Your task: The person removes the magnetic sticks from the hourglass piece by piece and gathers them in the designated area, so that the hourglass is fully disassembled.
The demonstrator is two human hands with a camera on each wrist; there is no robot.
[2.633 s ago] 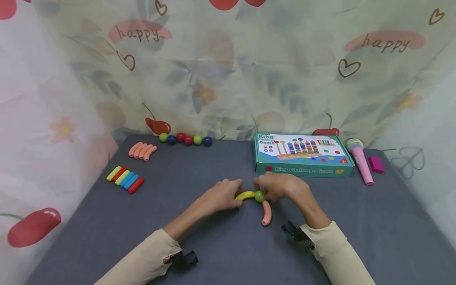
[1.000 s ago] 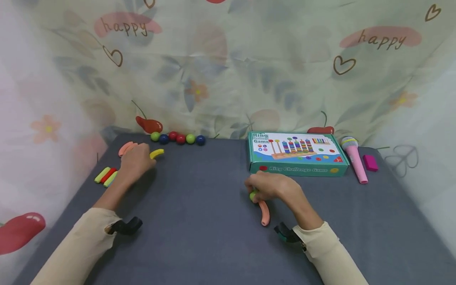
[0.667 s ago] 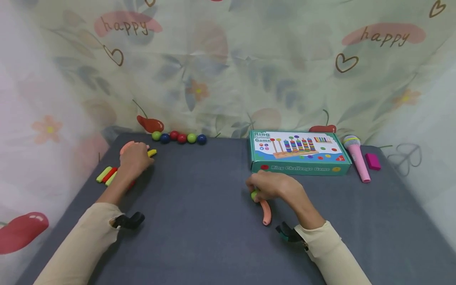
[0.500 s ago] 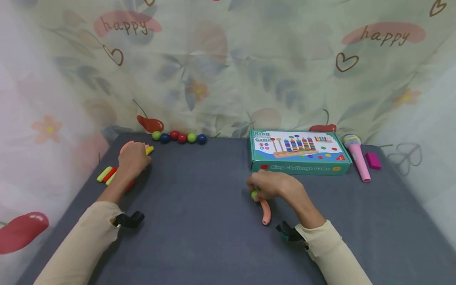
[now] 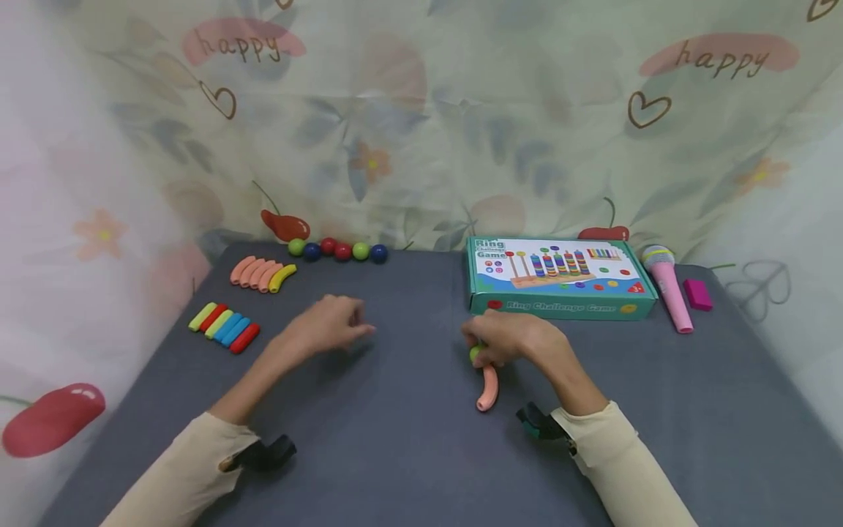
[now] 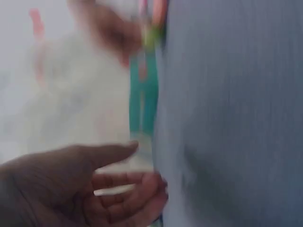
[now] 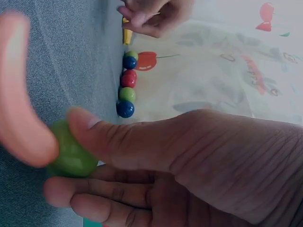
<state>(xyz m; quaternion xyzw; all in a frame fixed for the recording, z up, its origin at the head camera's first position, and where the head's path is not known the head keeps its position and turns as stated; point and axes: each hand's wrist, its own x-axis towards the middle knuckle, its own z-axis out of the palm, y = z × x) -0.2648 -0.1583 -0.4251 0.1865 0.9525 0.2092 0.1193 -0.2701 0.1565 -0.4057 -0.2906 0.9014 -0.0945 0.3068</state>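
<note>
In the head view my right hand (image 5: 510, 338) pinches a green ball (image 7: 71, 158) between thumb and fingers. A pink curved tube piece (image 5: 488, 388) is joined to the ball and points toward me; the right wrist view shows its end meeting the ball. My left hand (image 5: 329, 322) holds nothing, its fingers loosely bent over the grey table, left of centre. Behind it a yellow curved piece (image 5: 282, 278) lies at the right end of a row of pink curved pieces (image 5: 250, 273).
Red, green and blue balls (image 5: 342, 252) line the back edge. Red, blue and yellow-green straight rods (image 5: 224, 326) lie at left. A Ring Challenge Game box (image 5: 563, 278) sits behind my right hand, with a pink toy microphone (image 5: 672, 293) and a magenta block (image 5: 697, 294) beside it.
The yellow piece was taken off the green ball and set beside the pink row at left. My left hand has let it go and moved back rightward. The right hand keeps holding the ball.
</note>
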